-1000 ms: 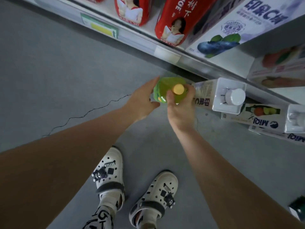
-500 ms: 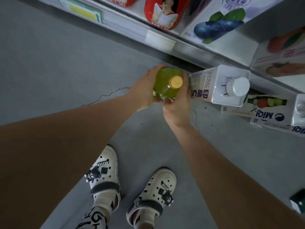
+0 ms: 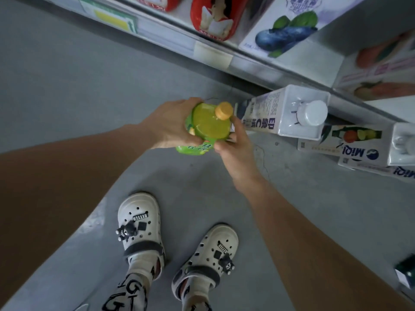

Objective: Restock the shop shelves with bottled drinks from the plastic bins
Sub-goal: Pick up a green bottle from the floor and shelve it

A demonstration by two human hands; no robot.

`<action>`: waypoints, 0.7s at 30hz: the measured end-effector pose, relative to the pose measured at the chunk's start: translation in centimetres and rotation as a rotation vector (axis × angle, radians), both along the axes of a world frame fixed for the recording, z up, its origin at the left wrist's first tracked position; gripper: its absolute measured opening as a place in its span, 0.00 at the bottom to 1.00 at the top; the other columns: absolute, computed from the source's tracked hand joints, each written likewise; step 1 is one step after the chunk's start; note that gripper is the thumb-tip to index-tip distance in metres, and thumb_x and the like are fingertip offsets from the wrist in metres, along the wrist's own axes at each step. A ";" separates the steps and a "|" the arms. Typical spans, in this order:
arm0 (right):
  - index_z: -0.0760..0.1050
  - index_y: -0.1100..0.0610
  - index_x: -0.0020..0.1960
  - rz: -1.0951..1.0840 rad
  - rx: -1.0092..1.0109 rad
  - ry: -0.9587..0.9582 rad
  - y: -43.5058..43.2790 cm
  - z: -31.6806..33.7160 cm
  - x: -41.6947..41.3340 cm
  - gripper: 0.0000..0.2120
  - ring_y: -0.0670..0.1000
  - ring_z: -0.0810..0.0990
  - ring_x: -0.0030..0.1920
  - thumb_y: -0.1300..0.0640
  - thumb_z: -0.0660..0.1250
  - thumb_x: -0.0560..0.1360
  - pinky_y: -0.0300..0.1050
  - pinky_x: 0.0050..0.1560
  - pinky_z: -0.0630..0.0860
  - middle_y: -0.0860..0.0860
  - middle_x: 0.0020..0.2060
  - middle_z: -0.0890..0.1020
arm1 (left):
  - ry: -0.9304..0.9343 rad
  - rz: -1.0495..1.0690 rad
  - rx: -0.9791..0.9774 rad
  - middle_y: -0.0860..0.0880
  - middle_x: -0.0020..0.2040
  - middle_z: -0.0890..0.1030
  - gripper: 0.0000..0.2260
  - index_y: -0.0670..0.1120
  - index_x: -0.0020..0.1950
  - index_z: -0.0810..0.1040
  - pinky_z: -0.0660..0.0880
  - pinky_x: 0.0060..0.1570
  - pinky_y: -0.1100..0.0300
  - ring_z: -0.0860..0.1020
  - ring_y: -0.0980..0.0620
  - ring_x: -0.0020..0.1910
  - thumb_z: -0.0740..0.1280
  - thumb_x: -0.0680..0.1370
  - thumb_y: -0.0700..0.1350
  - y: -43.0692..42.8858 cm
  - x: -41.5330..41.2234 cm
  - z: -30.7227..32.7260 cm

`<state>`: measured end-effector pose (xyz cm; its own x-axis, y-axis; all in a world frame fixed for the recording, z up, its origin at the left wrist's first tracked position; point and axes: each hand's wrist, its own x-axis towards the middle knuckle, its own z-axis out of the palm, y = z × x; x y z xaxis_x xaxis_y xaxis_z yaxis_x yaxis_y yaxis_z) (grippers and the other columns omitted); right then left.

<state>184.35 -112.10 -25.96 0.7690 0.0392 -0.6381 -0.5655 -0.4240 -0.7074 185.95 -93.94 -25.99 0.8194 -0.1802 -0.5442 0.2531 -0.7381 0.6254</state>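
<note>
Gripping green bottle (image 3: 207, 127), both hands (image 3: 170, 127) (image 3: 237, 151) (apparently tilted).

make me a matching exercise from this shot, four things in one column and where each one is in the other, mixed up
Things
1. green bottle
2. blueberry carton
3. white-capped carton
4. white clogs

Places
a. on the grey floor
b. on the upper shelf, beside a red pack
c. held by the left hand and the right hand
d. just right of the bottle, its round cap facing the camera

Pairs: 1-c, 2-b, 3-d, 4-a
</note>
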 end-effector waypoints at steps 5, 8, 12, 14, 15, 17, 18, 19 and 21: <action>0.75 0.38 0.62 -0.080 0.119 0.243 -0.3 1.8 -1.8 0.17 0.44 0.80 0.54 0.52 0.62 0.76 0.44 0.56 0.74 0.45 0.55 0.82 | 0.262 0.176 -0.143 0.54 0.55 0.81 0.32 0.57 0.63 0.72 0.74 0.61 0.52 0.79 0.51 0.55 0.78 0.62 0.61 0.4 -2.7 1.8; 0.73 0.46 0.70 -0.149 0.211 0.425 -0.7 3.6 -3.7 0.22 0.46 0.83 0.54 0.40 0.61 0.79 0.44 0.51 0.77 0.49 0.59 0.83 | 0.396 0.282 -0.251 0.55 0.53 0.82 0.27 0.56 0.63 0.75 0.75 0.61 0.54 0.80 0.54 0.54 0.78 0.67 0.57 0.1 -4.5 3.4; 0.72 0.48 0.71 -0.037 0.297 0.501 -2.4 7.4 -5.9 0.28 0.49 0.83 0.59 0.36 0.65 0.76 0.51 0.60 0.78 0.48 0.60 0.84 | 0.618 0.421 -0.497 0.51 0.57 0.81 0.22 0.50 0.66 0.73 0.79 0.52 0.63 0.81 0.56 0.53 0.73 0.74 0.50 -0.3 -6.2 7.8; 0.71 0.46 0.71 0.028 0.290 0.509 -3.0 9.9 -6.2 0.28 0.48 0.83 0.59 0.38 0.66 0.74 0.48 0.57 0.79 0.47 0.60 0.83 | 0.663 0.428 -0.521 0.50 0.59 0.80 0.23 0.50 0.67 0.71 0.78 0.47 0.66 0.80 0.55 0.54 0.71 0.73 0.52 -0.3 -6.8 10.4; 0.71 0.45 0.71 0.051 0.285 0.517 -3.3 11.2 -6.4 0.28 0.48 0.83 0.59 0.38 0.68 0.74 0.48 0.56 0.79 0.46 0.60 0.83 | 0.676 0.427 -0.521 0.50 0.60 0.79 0.24 0.50 0.67 0.71 0.77 0.46 0.66 0.80 0.54 0.55 0.70 0.73 0.53 -0.3 -7.2 11.6; 0.71 0.44 0.70 0.079 0.283 0.522 -3.7 13.9 -6.6 0.27 0.48 0.84 0.57 0.38 0.69 0.74 0.48 0.55 0.79 0.46 0.59 0.84 | 0.681 0.425 -0.521 0.50 0.60 0.78 0.24 0.50 0.68 0.71 0.76 0.48 0.65 0.79 0.54 0.57 0.69 0.74 0.53 -0.4 -7.8 14.3; 0.71 0.44 0.70 0.077 0.283 0.525 -3.7 15.2 -6.7 0.27 0.48 0.84 0.56 0.38 0.69 0.73 0.47 0.53 0.80 0.46 0.58 0.84 | 0.680 0.436 -0.522 0.50 0.60 0.78 0.23 0.49 0.68 0.70 0.76 0.50 0.64 0.78 0.53 0.57 0.69 0.75 0.53 -0.5 -8.2 15.7; 0.71 0.45 0.70 0.070 0.278 0.526 -3.8 16.8 -6.8 0.28 0.47 0.85 0.55 0.39 0.68 0.72 0.46 0.51 0.80 0.46 0.57 0.84 | 0.675 0.450 -0.524 0.50 0.59 0.78 0.23 0.49 0.68 0.70 0.76 0.51 0.64 0.78 0.53 0.57 0.69 0.75 0.54 -0.5 -8.5 17.1; 0.71 0.46 0.70 0.055 0.275 0.521 -3.8 19.8 -7.0 0.30 0.47 0.85 0.53 0.40 0.69 0.71 0.44 0.48 0.81 0.47 0.57 0.84 | 0.658 0.494 -0.525 0.50 0.58 0.78 0.29 0.49 0.67 0.69 0.77 0.50 0.63 0.79 0.53 0.56 0.71 0.71 0.57 -0.7 -9.0 20.0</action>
